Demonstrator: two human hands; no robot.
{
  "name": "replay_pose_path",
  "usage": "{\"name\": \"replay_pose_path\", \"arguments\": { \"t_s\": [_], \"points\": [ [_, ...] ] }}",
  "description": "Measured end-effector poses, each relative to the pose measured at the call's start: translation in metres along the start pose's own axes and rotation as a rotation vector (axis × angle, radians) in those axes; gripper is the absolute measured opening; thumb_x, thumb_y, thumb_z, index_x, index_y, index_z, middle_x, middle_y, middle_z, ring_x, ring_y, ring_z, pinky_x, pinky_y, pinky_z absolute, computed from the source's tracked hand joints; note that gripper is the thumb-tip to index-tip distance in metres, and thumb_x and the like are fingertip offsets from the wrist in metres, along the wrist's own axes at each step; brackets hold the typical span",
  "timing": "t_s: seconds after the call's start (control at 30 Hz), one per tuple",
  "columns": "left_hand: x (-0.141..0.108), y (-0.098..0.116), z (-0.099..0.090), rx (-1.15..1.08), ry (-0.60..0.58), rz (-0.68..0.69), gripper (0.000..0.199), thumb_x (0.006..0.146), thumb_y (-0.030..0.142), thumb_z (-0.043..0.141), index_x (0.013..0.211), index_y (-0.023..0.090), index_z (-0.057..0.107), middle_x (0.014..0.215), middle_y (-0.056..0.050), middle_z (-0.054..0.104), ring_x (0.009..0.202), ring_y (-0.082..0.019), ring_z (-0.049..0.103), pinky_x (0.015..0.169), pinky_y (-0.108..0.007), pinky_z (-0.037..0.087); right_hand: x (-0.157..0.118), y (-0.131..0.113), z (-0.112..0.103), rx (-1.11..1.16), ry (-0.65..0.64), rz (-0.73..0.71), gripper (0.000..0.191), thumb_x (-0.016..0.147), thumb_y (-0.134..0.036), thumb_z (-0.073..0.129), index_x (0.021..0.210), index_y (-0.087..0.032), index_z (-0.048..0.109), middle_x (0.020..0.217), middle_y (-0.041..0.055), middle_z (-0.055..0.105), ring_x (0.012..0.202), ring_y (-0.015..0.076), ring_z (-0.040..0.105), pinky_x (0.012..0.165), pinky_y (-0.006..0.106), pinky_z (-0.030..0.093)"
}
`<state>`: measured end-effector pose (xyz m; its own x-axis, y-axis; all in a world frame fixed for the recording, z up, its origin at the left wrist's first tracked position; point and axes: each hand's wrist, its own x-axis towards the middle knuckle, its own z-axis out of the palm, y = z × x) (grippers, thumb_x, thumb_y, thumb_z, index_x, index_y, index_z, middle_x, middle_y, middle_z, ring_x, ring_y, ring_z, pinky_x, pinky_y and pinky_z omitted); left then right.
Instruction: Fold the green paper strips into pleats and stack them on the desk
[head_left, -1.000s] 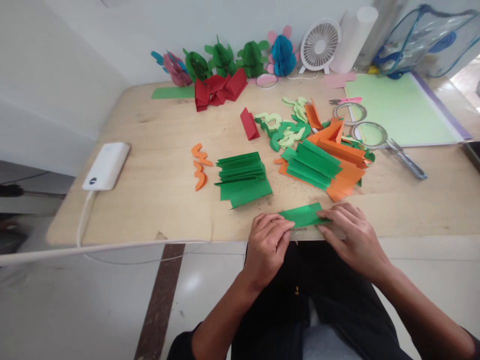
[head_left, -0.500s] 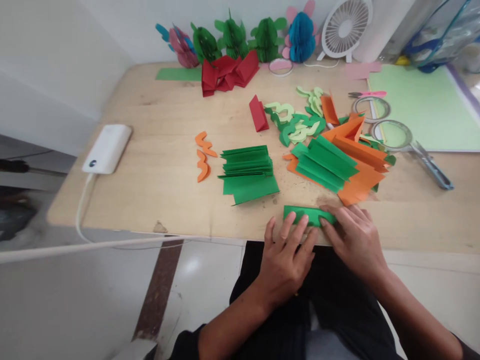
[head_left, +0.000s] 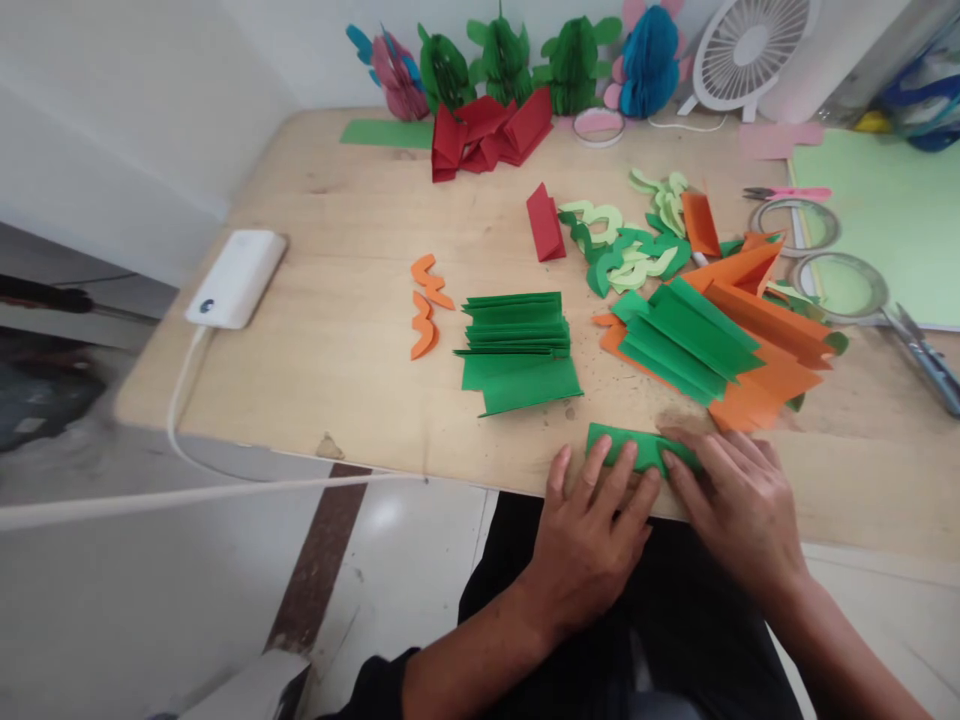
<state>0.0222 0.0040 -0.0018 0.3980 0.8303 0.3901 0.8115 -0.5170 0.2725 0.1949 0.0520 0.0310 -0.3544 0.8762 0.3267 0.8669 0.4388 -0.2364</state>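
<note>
A folded green paper strip lies at the table's front edge under both hands. My left hand rests with spread fingers, their tips on the strip's lower side. My right hand is at the strip's right end, thumb and fingers closed on it. Beyond my left hand lies a stack of pleated green papers. Farther right, more pleated green paper sits on folded orange paper. Two wavy orange cutouts lie to the left.
A white power bank with a cable is at the left. Red folded papers, green curly cutouts, tape rolls, scissors, paper figures and a white fan are farther back.
The view has shifted, so the table's things appear a little farther right. Both hands keep nearly the same place on the green strip.
</note>
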Motion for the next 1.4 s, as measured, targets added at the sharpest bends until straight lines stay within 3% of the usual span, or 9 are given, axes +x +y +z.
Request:
{"name": "replay_pose_path", "arguments": {
  "t_s": [0.63,1.4],
  "points": [
    [-0.0007,0.0002,0.0010,0.071,0.016,0.010,0.043,0.089,0.034,0.057,0.131,0.022,0.056,0.142,-0.008,0.053,0.134,-0.028,0.042,0.113,-0.053,0.024,0.0023,0.0010,0.0037,-0.081,0.013,-0.035,0.020,0.095,-0.029,0.050,0.097,-0.014,0.064,0.068,0.0018,0.062,0.066,0.0194,0.053,0.068,0.031,0.035],
    [-0.0018,0.0004,0.0087,0.129,0.072,0.025,0.042,0.090,0.033,0.057,0.130,0.020,0.057,0.142,-0.006,0.053,0.134,-0.026,0.042,0.113,-0.052,0.024,0.0043,-0.0007,0.0051,-0.097,0.041,-0.025,0.019,0.095,-0.030,0.051,0.098,-0.016,0.063,0.076,0.0025,0.068,0.069,0.0200,0.057,0.068,0.031,0.035]
  ]
}}
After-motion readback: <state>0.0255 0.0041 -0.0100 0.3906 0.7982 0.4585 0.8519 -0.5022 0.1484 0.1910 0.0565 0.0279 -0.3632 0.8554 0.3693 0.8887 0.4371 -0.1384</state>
